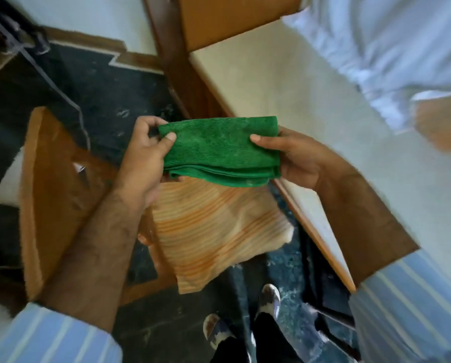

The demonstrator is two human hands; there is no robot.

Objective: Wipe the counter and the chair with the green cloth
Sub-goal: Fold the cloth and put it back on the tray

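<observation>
A folded green cloth [219, 150] is held in the air between both hands. My left hand [143, 158] pinches its left edge with thumb on top. My right hand [295, 155] grips its right edge, thumb on the top face. Below the cloth stands a wooden chair [49, 195] with an orange-and-cream striped cushion [213, 231] on its seat. The cream counter [284, 82] with a wooden edge runs along the right side, just beyond the cloth.
Another person in a pale shirt [391, 48] leans over the counter at the upper right. A dark patterned carpet [109, 82] covers the floor. My feet in sandals [245, 320] stand between chair and counter. A wooden panel [219, 17] rises at the counter's far end.
</observation>
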